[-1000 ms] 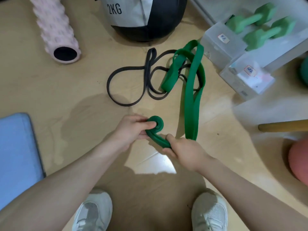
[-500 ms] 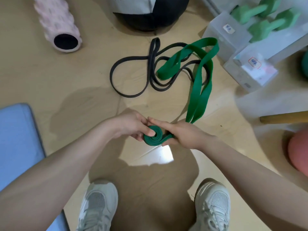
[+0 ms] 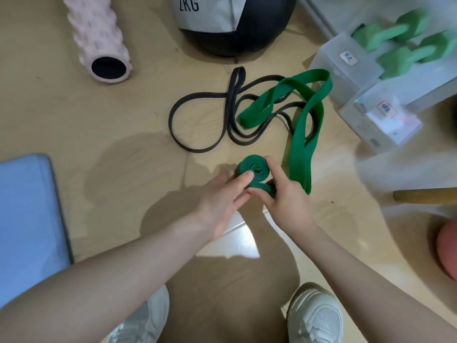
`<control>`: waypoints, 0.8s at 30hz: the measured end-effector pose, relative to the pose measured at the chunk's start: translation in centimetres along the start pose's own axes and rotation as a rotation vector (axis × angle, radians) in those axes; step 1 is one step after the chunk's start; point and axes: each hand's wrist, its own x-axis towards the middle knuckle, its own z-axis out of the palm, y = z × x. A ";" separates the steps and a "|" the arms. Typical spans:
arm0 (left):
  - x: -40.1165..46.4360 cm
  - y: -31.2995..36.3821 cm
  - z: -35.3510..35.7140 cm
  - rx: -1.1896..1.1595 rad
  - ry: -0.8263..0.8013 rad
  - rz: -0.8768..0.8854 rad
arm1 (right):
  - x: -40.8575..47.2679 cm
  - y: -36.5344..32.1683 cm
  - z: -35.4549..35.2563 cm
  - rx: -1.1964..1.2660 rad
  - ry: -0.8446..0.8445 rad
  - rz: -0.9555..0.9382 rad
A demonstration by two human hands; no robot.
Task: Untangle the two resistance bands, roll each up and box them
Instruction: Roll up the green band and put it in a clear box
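Green band (image 3: 300, 142): a wide, flat loop, partly wound. Its near end forms a tight spiral roll (image 3: 254, 173), held on edge just above the floor (image 3: 99, 125); the unrolled remainder runs away from the roll as a doubled strip, then folds back in a twisted loop lying across the black band (image 3: 197, 125). Black band: a narrow, thin loop, lying flat and unrolled on the floor in several loose curves, one open oval to the left, tighter bends beneath the green strip. Two clear plastic boxes (image 3: 346, 63) stand just right of the bands.
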 end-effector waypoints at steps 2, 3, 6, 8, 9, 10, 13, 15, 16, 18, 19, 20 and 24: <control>-0.1 -0.5 0.6 0.012 0.034 0.029 | -0.5 -0.6 0.3 0.026 0.030 0.053; -0.1 -0.6 0.7 0.014 0.053 0.036 | -0.8 -1.0 0.6 0.055 0.035 0.089; 0.4 -0.2 0.5 0.072 0.127 0.037 | -1.0 -1.2 1.5 0.049 0.029 0.101; 0.6 0.4 0.2 0.161 0.166 0.076 | -0.5 -1.0 1.4 0.060 -0.005 0.020; 0.6 0.8 -0.1 0.185 0.172 0.097 | -0.2 -0.6 1.2 0.075 -0.053 -0.046; 0.6 1.3 -0.3 0.197 0.172 0.110 | 0.1 0.0 0.9 0.074 -0.120 -0.112; 0.3 2.4 -1.7 0.234 0.151 0.135 | 1.1 2.4 0.0 -0.072 -0.274 -0.240; 0.1 2.4 -2.4 0.301 0.110 0.108 | 1.1 3.4 -0.2 -0.091 -0.296 -0.257; -0.1 2.1 -2.6 0.344 0.089 0.089 | 1.0 3.5 -0.1 -0.111 -0.318 -0.279; -0.2 1.7 -2.8 0.397 0.060 0.062 | 0.3 3.3 0.5 -0.190 -0.346 -0.334; -0.1 1.7 -2.9 0.395 0.055 0.056 | -0.1 3.1 0.8 -0.229 -0.332 -0.358; 0.1 1.9 -3.1 0.384 0.055 0.054 | -0.4 2.8 1.0 -0.257 -0.316 -0.374; 0.6 2.9 -4.5 0.392 0.008 0.018 | -2.0 1.8 1.5 -0.265 -0.369 -0.304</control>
